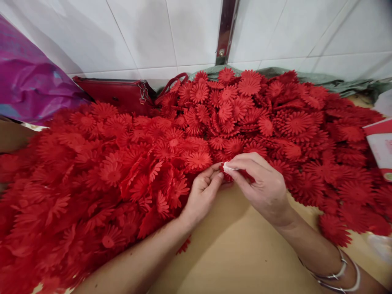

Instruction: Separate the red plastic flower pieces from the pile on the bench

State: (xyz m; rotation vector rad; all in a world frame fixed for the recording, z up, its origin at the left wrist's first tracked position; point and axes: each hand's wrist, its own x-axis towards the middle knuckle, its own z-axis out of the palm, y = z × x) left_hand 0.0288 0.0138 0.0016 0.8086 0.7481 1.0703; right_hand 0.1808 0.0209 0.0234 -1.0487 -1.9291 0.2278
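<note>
A great heap of red fabric daisy-shaped flower pieces (pixel 214 122) covers the table from left to right. My left hand (pixel 202 196) and my right hand (pixel 263 183) meet at the heap's near edge. Both pinch one small red flower piece (pixel 227 176) between their fingertips. A white wrap covers my right thumb tip. Silver bangles (pixel 337 275) ring my right wrist.
The tan tabletop (pixel 232 253) shows bare under my forearms. A red handbag (pixel 119 94) lies at the back by the white tiled wall. A purple plastic bag (pixel 27 81) sits at the far left. A red-and-white packet (pixel 381 147) lies at the right edge.
</note>
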